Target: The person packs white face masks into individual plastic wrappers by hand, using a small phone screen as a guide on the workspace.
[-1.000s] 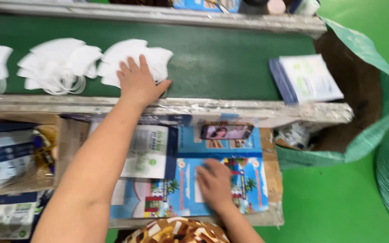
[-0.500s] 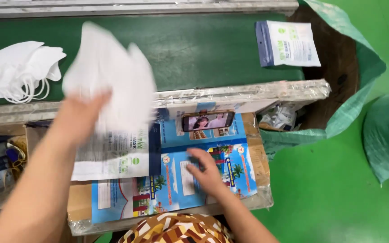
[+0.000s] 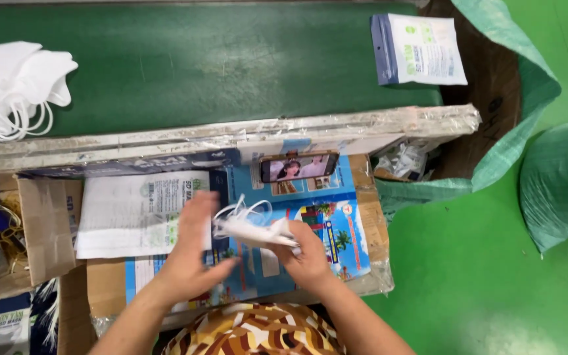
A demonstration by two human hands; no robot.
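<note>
My left hand (image 3: pixel 192 253) and my right hand (image 3: pixel 304 253) meet over a cardboard work board (image 3: pixel 336 230) covered with blue printed sheets. Between them I hold a small stack of white face masks (image 3: pixel 251 227), ear loops sticking up. The right hand grips the stack's right end; the left hand, blurred, presses its left side. A white printed pouch (image 3: pixel 136 213) lies flat on the board just left of my hands. More white masks (image 3: pixel 14 82) are piled on the green belt (image 3: pixel 231 59) at far left.
A phone (image 3: pixel 298 167) stands on edge at the board's back. A filled blue-and-white pouch (image 3: pixel 419 49) lies on the belt at right. Green woven sacks (image 3: pixel 557 184) sit on the green floor at right. An open carton (image 3: pixel 41 223) with packets is at left.
My left hand took masks off the belt, carried them down to the board, and my right hand has now taken hold of them. The view shifted left.
</note>
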